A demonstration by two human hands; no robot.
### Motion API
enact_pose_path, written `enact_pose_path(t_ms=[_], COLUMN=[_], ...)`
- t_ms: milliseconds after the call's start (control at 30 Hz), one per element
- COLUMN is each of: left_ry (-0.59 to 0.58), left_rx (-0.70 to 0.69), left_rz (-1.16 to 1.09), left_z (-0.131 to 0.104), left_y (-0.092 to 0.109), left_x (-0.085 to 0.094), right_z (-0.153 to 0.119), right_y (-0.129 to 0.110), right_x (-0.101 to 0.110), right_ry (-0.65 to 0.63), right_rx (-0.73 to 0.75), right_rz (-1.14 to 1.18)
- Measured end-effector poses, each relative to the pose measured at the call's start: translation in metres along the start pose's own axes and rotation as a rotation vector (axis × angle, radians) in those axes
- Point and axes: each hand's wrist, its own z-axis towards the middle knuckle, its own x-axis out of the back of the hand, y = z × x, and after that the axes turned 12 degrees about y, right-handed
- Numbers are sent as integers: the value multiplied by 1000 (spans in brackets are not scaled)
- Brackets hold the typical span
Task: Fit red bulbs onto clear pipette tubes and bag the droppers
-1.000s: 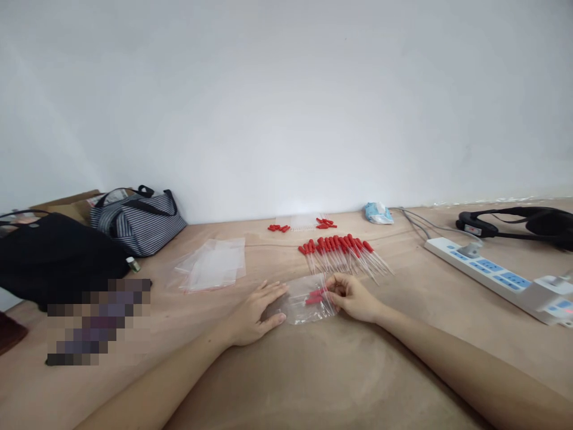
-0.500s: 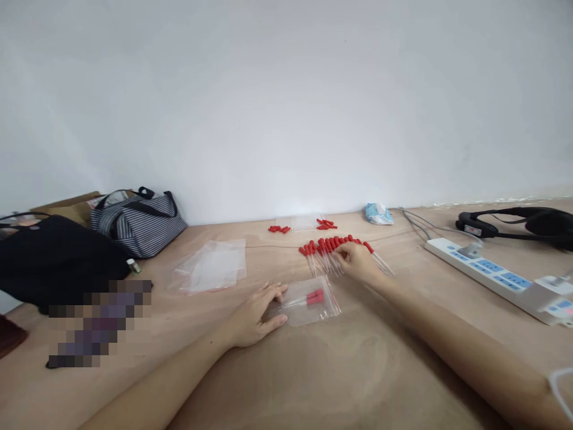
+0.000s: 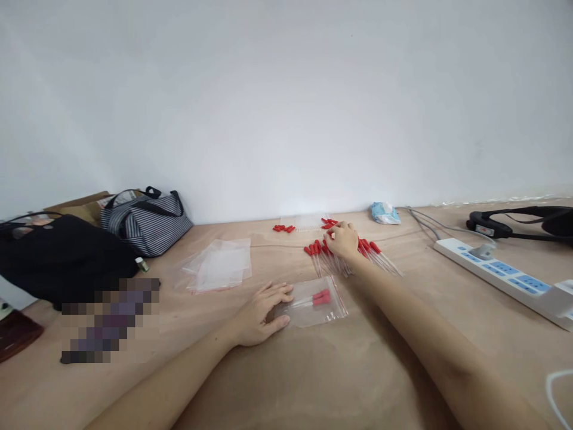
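Note:
In the head view my left hand [image 3: 262, 313] rests on the table with fingers spread, thumb and fingertips on the left end of a clear zip bag [image 3: 299, 316]. Inside the bag lie droppers with red rubber bulbs [image 3: 321, 297] and thin clear tubes. Beyond it is a row of more red-bulbed droppers [image 3: 373, 254], tubes toward me. My right hand [image 3: 344, 240] is over the middle of this row, its fingers pinched on a dropper's red bulb. The hand hides part of the row and most of what it pinches.
Flat zip bags [image 3: 224, 266] lie in a stack at the left. More red-bulbed droppers [image 3: 284, 229] are near the wall. To the right are a power strip [image 3: 496, 272], a blue and white packet [image 3: 385, 213] and a black headset [image 3: 490, 226]. A striped bag [image 3: 152, 221] stands left.
My right hand has shifted a little farther away and to the left along the dropper row. The left hand stays on the zip bag. The whole view has shifted slightly.

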Motion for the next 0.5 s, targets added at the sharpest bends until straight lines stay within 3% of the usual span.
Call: enact_pose_path(t_ms=[167,300,500], left_ry=[-8,16,13], left_rx=[6,27,36], left_rz=[34,65,72], left_z=[-1,-2,-2], left_y=[2,5,5], left_x=[0,1,2], right_z=[-5,-36,-80], right_y=[19,35,35], right_x=[30,54,57], right_ry=[6,118,76], right_rx=[-10,-256,-448], right_rz=[323,677,832])
